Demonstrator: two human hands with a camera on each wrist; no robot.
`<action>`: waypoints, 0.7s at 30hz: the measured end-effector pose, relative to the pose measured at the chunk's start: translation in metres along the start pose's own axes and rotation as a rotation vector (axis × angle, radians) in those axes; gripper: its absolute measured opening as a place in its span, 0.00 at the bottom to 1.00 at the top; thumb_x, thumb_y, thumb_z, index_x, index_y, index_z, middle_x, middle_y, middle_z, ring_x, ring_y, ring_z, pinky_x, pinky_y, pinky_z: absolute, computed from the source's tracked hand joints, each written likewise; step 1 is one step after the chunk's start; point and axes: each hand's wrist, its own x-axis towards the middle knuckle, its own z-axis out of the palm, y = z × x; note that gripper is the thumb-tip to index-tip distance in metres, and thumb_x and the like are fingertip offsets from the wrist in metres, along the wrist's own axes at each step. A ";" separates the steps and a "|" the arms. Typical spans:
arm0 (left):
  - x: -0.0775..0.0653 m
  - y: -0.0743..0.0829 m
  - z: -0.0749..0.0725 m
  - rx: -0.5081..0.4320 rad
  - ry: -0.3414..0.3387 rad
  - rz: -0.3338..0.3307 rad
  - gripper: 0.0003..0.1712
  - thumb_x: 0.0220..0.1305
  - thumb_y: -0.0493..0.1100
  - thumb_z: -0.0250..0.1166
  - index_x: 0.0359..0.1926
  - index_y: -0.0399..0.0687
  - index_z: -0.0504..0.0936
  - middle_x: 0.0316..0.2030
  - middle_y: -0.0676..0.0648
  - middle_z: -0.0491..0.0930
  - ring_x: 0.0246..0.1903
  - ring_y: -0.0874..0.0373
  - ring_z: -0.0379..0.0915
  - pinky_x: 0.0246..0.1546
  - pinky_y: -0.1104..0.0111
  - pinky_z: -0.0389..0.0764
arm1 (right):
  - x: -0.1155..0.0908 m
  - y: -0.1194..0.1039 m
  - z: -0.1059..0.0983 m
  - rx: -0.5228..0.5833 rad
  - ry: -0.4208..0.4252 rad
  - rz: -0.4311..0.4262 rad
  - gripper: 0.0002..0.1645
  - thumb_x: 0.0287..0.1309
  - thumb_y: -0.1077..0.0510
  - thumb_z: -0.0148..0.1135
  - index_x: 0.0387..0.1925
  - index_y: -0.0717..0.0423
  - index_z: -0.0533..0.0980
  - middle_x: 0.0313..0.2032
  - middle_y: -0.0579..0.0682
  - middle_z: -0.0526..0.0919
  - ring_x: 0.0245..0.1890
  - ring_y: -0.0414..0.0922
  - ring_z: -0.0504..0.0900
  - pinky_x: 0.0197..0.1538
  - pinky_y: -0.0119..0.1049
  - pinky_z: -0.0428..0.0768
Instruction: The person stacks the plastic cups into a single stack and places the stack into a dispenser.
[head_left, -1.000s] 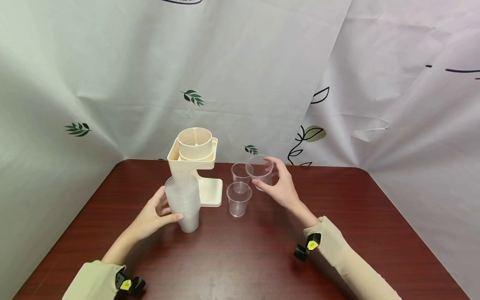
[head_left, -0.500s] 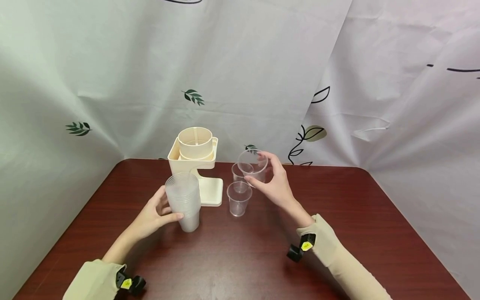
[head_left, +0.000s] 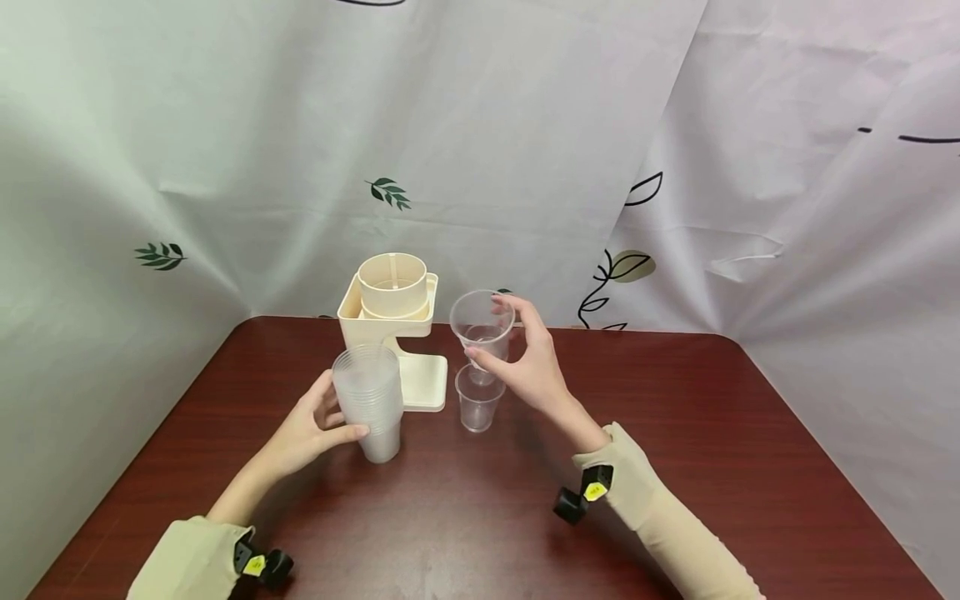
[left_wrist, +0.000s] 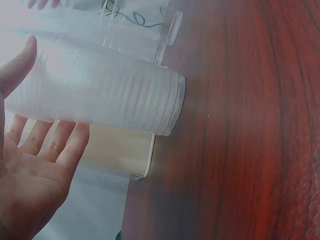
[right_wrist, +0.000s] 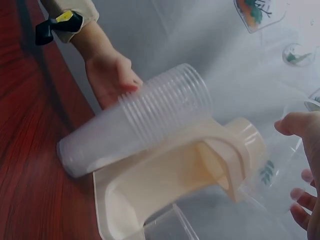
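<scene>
My left hand (head_left: 306, 429) holds a tall stack of nested clear plastic cups (head_left: 369, 400), thumb on the near side and fingers behind. In the left wrist view the stack (left_wrist: 110, 85) has its base down at the table surface. My right hand (head_left: 532, 367) holds a single clear plastic cup (head_left: 467, 321) between thumb and fingers, raised above the table. One clear plastic cup (head_left: 478, 410) stands upright just in front of it. Another standing cup lies behind the held one in the head view and shows only through it. Whether the two touch, I cannot tell.
A cream-coloured stand (head_left: 423, 383) with a round cup-like holder (head_left: 392, 287) on top is just behind the stack. The dark red table (head_left: 465, 517) ends at a patterned white cloth (head_left: 480, 167) at the back.
My right hand has moved left and slightly upward with its cup, which now overlaps the far standing cup. The left hand and its stack have stayed put.
</scene>
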 end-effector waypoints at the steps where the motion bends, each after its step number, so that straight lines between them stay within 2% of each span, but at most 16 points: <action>1: 0.000 0.000 0.000 -0.002 -0.001 0.001 0.45 0.54 0.29 0.68 0.69 0.42 0.54 0.55 0.66 0.70 0.52 0.75 0.72 0.48 0.77 0.79 | 0.000 -0.001 0.001 0.001 0.000 -0.002 0.39 0.44 0.57 0.76 0.59 0.53 0.69 0.50 0.51 0.77 0.51 0.47 0.75 0.47 0.36 0.77; 8: 0.000 -0.001 0.000 -0.009 0.001 0.005 0.45 0.54 0.28 0.68 0.69 0.42 0.55 0.54 0.66 0.71 0.52 0.74 0.72 0.48 0.77 0.79 | 0.004 -0.012 0.011 0.029 -0.015 0.008 0.40 0.43 0.57 0.76 0.59 0.51 0.68 0.51 0.50 0.77 0.48 0.49 0.76 0.40 0.36 0.77; 15: 0.000 0.000 0.000 -0.001 0.005 -0.004 0.45 0.54 0.29 0.68 0.69 0.42 0.54 0.55 0.66 0.70 0.52 0.75 0.72 0.48 0.77 0.79 | 0.007 -0.024 0.019 0.070 -0.033 0.014 0.40 0.44 0.56 0.76 0.60 0.49 0.68 0.50 0.50 0.76 0.38 0.45 0.76 0.35 0.34 0.80; 21: -0.001 0.001 0.000 -0.002 0.004 -0.006 0.46 0.54 0.29 0.68 0.69 0.42 0.53 0.55 0.66 0.70 0.52 0.75 0.71 0.48 0.77 0.79 | 0.006 -0.031 0.026 0.094 -0.041 -0.008 0.40 0.45 0.57 0.75 0.60 0.50 0.68 0.51 0.50 0.76 0.40 0.44 0.77 0.36 0.33 0.79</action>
